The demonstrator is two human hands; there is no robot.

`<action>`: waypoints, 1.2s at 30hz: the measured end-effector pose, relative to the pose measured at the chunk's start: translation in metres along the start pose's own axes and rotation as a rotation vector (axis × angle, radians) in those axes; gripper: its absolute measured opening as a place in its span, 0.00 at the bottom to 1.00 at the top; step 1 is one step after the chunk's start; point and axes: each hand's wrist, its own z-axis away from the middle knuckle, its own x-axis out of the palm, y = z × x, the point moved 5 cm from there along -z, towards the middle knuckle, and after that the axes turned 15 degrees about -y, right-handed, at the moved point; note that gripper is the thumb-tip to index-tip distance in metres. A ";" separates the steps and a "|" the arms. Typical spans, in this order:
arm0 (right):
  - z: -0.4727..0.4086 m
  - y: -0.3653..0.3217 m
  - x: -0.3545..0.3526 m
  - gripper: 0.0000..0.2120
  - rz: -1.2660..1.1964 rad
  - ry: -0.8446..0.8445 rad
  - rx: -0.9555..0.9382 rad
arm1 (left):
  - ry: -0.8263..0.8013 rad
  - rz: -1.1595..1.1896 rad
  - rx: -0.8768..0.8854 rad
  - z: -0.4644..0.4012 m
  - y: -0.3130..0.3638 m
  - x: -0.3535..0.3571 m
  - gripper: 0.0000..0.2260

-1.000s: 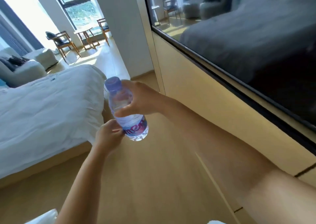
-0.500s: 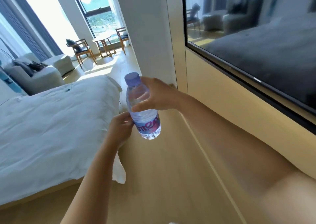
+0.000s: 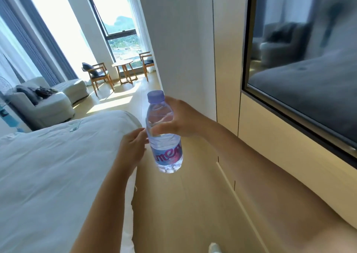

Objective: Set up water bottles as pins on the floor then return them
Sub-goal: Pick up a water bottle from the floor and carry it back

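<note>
The right hand (image 3: pixel 181 120) has its grip clamped around the upper body of a water bottle (image 3: pixel 164 133), held upright in the air above the wooden floor (image 3: pixel 173 204), between the bed (image 3: pixel 58 165) and the wall panel (image 3: pixel 270 136). The left hand (image 3: pixel 132 148) sits just beside the bottle, fingers loosely curled and holding nothing; whether a fingertip touches the plastic cannot be told. To place this pin well, I would lower it straight down, base level, onto bare floor away from the bed's edge, and let go only once it stands steady.
</note>
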 end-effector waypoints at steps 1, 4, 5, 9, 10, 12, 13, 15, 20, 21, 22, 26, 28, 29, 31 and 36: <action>-0.017 0.012 -0.010 0.29 0.003 -0.002 -0.005 | 0.004 -0.006 -0.003 -0.021 -0.005 -0.003 0.13; -0.071 0.047 -0.044 0.28 0.026 -0.017 -0.011 | 0.013 -0.011 -0.013 -0.089 -0.017 -0.010 0.13; -0.089 0.057 -0.057 0.27 0.032 -0.016 -0.017 | 0.013 0.000 -0.021 -0.111 -0.019 -0.012 0.13; -0.162 0.100 -0.101 0.27 0.029 -0.020 -0.050 | 0.019 0.053 -0.037 -0.202 -0.027 -0.021 0.15; -0.180 0.110 -0.109 0.27 0.034 -0.022 -0.054 | 0.029 0.065 -0.037 -0.225 -0.029 -0.024 0.15; -0.214 0.132 -0.122 0.28 0.040 -0.028 -0.053 | 0.052 0.091 -0.046 -0.266 -0.034 -0.031 0.15; -0.231 0.143 -0.128 0.28 0.035 -0.030 -0.052 | 0.058 0.104 -0.053 -0.285 -0.038 -0.035 0.15; -0.265 0.163 -0.139 0.28 0.029 -0.033 -0.053 | 0.065 0.131 -0.056 -0.321 -0.046 -0.044 0.14; -0.355 0.213 -0.162 0.27 0.020 -0.055 -0.059 | 0.088 0.170 -0.071 -0.415 -0.072 -0.074 0.15; -0.373 0.223 -0.166 0.26 0.020 -0.053 -0.060 | 0.083 0.179 -0.072 -0.434 -0.079 -0.081 0.15; -0.392 0.234 -0.169 0.26 0.020 -0.047 -0.059 | 0.075 0.181 -0.069 -0.453 -0.086 -0.088 0.15; -0.474 0.274 -0.184 0.26 0.016 -0.036 -0.049 | 0.054 0.195 -0.051 -0.534 -0.113 -0.123 0.15; -0.517 0.291 -0.192 0.26 0.020 -0.029 -0.041 | 0.039 0.193 -0.049 -0.576 -0.125 -0.143 0.15; -0.537 0.300 -0.196 0.26 0.019 -0.024 -0.032 | 0.031 0.191 -0.047 -0.596 -0.130 -0.153 0.15; -0.575 0.318 -0.206 0.26 0.017 -0.005 -0.023 | 0.005 0.186 -0.030 -0.637 -0.141 -0.171 0.15; -0.658 0.373 -0.223 0.25 -0.006 -0.003 -0.004 | -0.002 0.045 -0.007 -0.733 -0.177 -0.210 0.14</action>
